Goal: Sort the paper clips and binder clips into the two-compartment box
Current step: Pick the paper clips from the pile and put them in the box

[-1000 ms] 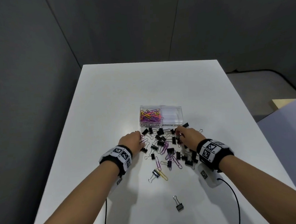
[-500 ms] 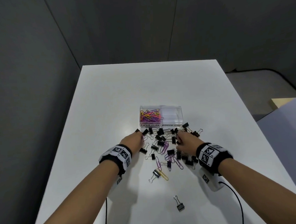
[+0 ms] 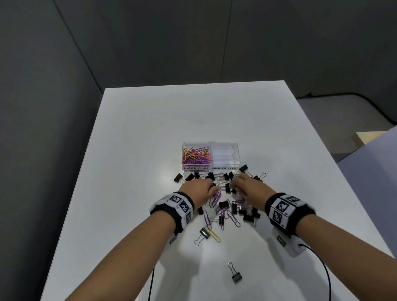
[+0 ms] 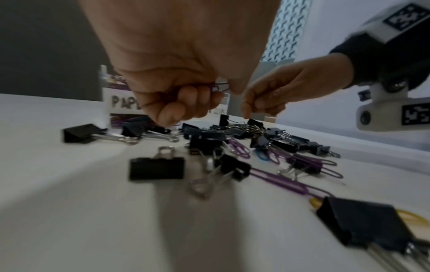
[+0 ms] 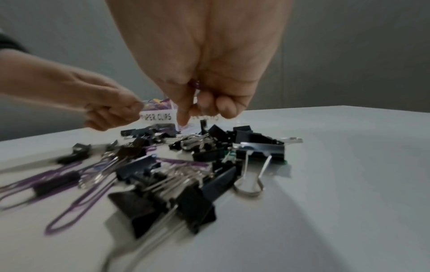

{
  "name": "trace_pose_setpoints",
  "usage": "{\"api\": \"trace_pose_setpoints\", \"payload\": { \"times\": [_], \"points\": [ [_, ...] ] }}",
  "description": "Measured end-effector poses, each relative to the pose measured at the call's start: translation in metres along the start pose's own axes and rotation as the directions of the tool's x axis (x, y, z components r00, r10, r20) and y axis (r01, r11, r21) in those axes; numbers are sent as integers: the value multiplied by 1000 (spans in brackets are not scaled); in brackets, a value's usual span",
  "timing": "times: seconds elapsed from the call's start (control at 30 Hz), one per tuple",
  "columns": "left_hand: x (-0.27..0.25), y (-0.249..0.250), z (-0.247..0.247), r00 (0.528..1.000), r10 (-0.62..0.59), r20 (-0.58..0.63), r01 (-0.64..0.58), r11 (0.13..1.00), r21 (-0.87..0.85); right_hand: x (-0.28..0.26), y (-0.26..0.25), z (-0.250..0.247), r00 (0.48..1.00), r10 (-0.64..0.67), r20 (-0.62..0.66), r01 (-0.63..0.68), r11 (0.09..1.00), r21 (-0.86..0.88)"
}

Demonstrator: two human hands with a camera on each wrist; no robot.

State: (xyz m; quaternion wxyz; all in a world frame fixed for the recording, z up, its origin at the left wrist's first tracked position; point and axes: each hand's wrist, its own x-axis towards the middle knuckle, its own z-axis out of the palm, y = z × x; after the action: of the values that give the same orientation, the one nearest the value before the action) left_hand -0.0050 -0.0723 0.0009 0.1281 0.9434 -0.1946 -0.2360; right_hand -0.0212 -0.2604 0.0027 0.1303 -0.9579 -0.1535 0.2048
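Observation:
A clear two-compartment box (image 3: 235,148) stands mid-table. Its left compartment, labelled PAPER CLIPS, holds several coloured paper clips (image 3: 196,155); the right one, labelled BINDER CLIPS, looks empty. In front of it lies a mixed pile of black binder clips (image 3: 227,187) and purple paper clips (image 3: 216,198). My left hand (image 3: 214,189) hovers over the pile's left part, fingers curled round purple paper clips (image 4: 215,86). My right hand (image 3: 235,183) is over the pile's right part, a purple paper clip (image 5: 194,84) tucked in its curled fingers, its index fingertip (image 5: 182,120) pointing down at the binder clips.
The white table (image 3: 146,130) has dark walls on the left and behind. A lone binder clip (image 3: 236,276) lies near me. Another binder clip (image 3: 203,234) and a yellow paper clip (image 3: 214,235) sit just below the pile. A black cable (image 3: 325,272) trails from my right wrist.
My left hand has moved right, from the pile's left edge to over its middle. My right hand has shifted slightly left and back over the pile.

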Motion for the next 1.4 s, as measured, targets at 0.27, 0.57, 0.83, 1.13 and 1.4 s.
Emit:
{"api": "trace_pose_setpoints", "payload": {
  "times": [0.27, 0.57, 0.83, 1.13, 1.4],
  "points": [
    [6, 4, 3, 996, 86, 20, -89, 975, 202, 0, -7, 10, 997, -68, -20, 63, 977, -203],
    [2, -12, 3, 997, 70, -39, -62, 982, 180, -5, -4, 7, 1000, -17, 9, 18, 986, -168],
    [11, 0, 7, 993, 116, 2, -111, 944, 309, -4, -5, 4, 998, 38, -46, -41, 997, -67],
    [13, 5, 9, 989, 132, 61, -145, 919, 367, -10, -12, 8, 997, -20, 73, 20, 1000, 3],
    [3, -5, 7, 971, 240, -3, -226, 919, 323, -3, -24, 12, 976, -175, 128, 201, 951, -236]
  ]
}}
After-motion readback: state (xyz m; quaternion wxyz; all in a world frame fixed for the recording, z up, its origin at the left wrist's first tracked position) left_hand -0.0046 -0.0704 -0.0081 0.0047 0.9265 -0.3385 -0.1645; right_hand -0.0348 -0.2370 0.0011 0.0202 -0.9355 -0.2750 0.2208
